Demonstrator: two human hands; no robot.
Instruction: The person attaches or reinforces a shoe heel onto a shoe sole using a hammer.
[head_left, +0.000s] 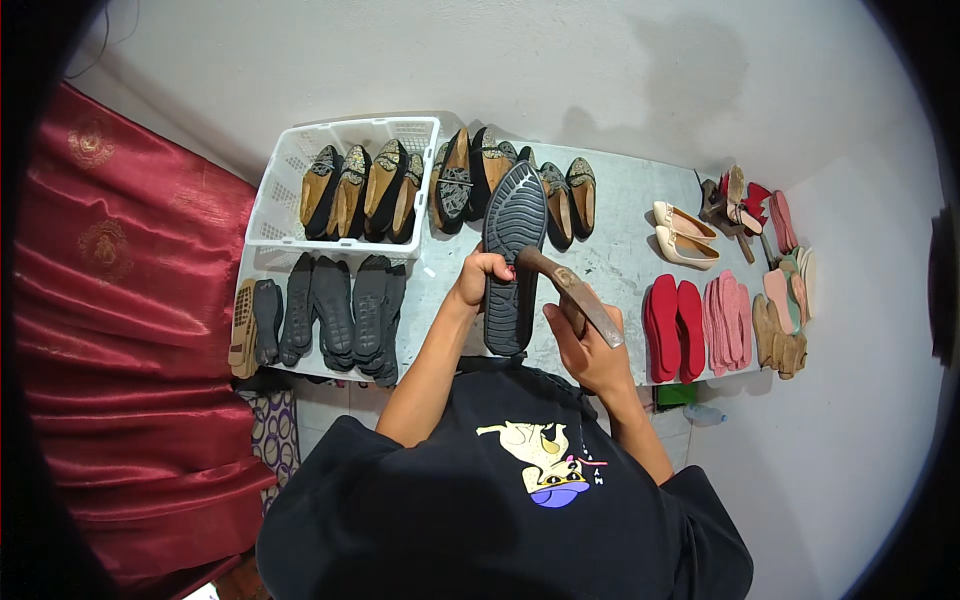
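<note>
**Both busy at the table [615,265]**

A white basket [270,235] holding patterned shoes [384,182] stands at its far left. Above the table, a black ridged sole [516,210] is clasped between thumb and fingers of the left hand [478,276]. The right hand [598,355] closes round a hammer [572,284], its rounded end over the sole; contact cannot be told.

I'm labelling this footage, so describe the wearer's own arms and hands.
The left hand and right hand are gloveless, the forearms bare, with no watch or bracelet visible. The left thumbnail looks red, perhaps polished. Loose, plain black sleeves end near the elbows.
</note>
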